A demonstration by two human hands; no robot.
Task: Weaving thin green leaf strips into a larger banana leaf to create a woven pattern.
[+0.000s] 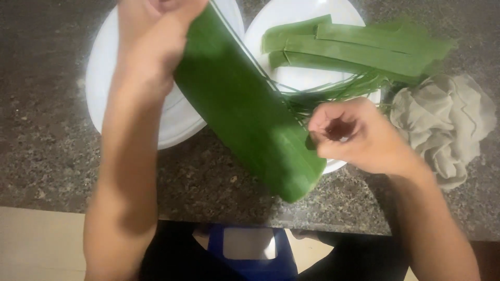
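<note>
Over on the left, my left hand is clamped round the far end of the banana leaf strip above a white plate | leaf runs diagonally toward me over the granite counter | right hand pinches its near edge, so I'd keep it taut and peel slow along the grain | cut strips and a grey cloth far right

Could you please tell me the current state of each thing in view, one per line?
Banana leaf strip: held up, slanting above the counter.
Left hand: gripping the strip's upper end.
Right hand: fingers pinching the strip's edge.
Cut leaf pieces: stacked on the right plate.
Left plate: partly hidden.
Grey cloth: crumpled.
</note>
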